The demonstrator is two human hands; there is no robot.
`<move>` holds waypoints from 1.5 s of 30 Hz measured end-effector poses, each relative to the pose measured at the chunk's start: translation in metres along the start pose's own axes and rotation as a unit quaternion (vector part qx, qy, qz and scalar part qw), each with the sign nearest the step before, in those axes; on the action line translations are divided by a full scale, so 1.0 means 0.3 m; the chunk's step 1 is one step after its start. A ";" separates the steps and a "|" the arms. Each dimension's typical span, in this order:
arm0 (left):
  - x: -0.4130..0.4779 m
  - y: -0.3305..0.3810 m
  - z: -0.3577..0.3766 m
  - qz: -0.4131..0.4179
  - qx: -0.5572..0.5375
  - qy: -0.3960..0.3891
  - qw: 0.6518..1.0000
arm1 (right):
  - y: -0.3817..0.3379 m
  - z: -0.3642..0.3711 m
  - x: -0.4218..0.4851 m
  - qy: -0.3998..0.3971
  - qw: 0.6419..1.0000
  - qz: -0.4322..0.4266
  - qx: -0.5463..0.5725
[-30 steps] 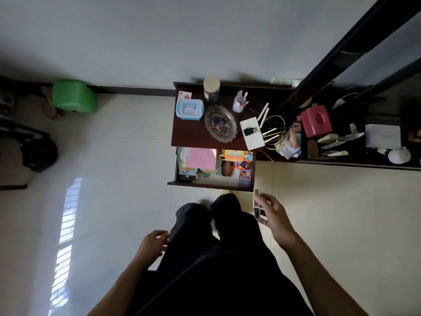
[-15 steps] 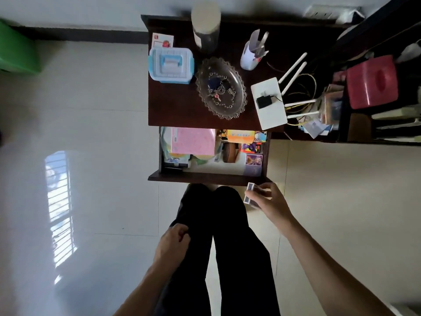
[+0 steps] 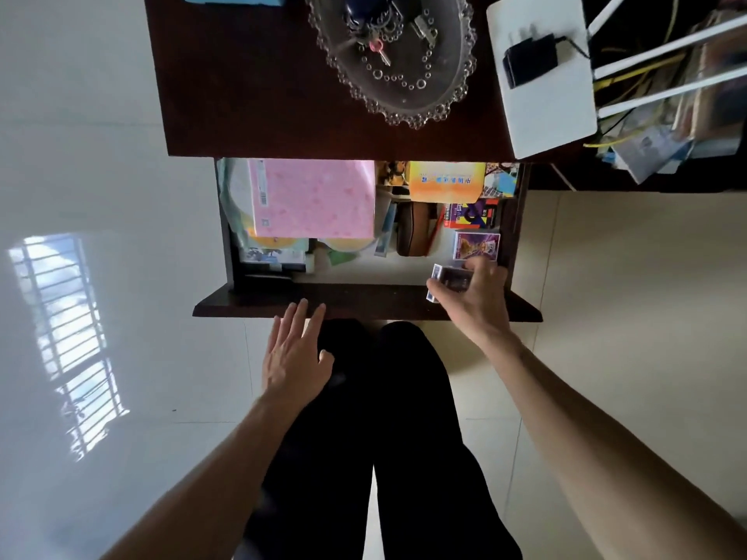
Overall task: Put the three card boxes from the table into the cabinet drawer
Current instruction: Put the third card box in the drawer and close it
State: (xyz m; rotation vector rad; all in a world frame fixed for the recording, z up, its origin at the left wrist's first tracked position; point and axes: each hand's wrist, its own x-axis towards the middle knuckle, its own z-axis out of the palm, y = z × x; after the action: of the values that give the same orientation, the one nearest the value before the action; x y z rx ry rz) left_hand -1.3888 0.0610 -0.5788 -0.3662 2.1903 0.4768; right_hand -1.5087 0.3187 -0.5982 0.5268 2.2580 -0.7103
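**Over the drawer's front right corner, card box in hand**

Between the right hand's fingers (image 3: 483, 272) and thumb: a card box (image 3: 448, 281), pinched from above, fingers on its far side, thumb toward the near end. Long axis running roughly left to right and tilted, left end showing pale and dipping toward the drawer front. Held just above the drawer (image 3: 511, 220) at its front right corner, partly over the front panel, not yet resting on the bottom as far as can be judged. Right hand (image 3: 473, 305) clearly the nearer one, already carrying the load.

Just beyond the fingers, flat on the drawer bottom: a purple card box (image 3: 476, 244), and past that a red and dark card box (image 3: 469, 214) against the right wall. Bare pale drawer bottom (image 3: 364, 270) to the left of the held box, probably the easiest place to land it: a short drop forward and down, then release.

Further left, left hand (image 3: 295, 357) open, fingers spread and holding nothing, fingertips near the drawer front panel (image 3: 250, 303). Above the drawer, on the desk (image 3: 250, 95), no card box visible in the part shown.
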 end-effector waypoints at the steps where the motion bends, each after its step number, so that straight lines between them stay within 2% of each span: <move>1: -0.003 -0.003 0.009 0.005 0.000 0.009 1.000 | 0.007 0.013 0.014 0.004 1.000 -0.001 -0.019; 9: 0.006 0.001 0.038 -0.001 -0.022 0.044 0.999 | 0.050 0.063 0.102 -0.011 0.994 0.010 -0.107; 15: 0.017 0.009 0.065 -0.017 -0.033 0.086 0.996 | 0.090 0.083 0.155 0.011 0.986 0.032 -0.166; 21: 0.019 0.018 0.096 -0.020 -0.033 0.124 0.992 | 0.110 0.089 0.212 0.038 0.958 0.020 -0.284; 24: 0.021 0.017 0.108 -0.020 -0.038 0.133 0.990 | 0.113 0.095 0.227 0.038 0.951 0.028 -0.305; 39: 0.026 0.021 0.118 -0.032 -0.052 0.142 0.988 | 0.118 0.110 0.267 0.010 0.965 0.076 -0.250; 41: 0.026 0.022 0.096 -0.033 -0.047 0.129 0.990 | 0.120 0.090 0.253 -0.018 0.975 0.083 -0.207; 45: 0.035 0.015 0.027 -0.042 -0.044 0.073 0.995 | 0.100 0.034 0.187 -0.083 0.993 0.079 -0.035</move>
State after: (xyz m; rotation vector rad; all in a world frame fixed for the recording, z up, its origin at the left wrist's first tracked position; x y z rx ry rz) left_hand -1.3914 0.0676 -0.5910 -0.5535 2.2890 0.5149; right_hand -1.5248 0.3446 -0.6549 0.5845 2.0525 -0.5720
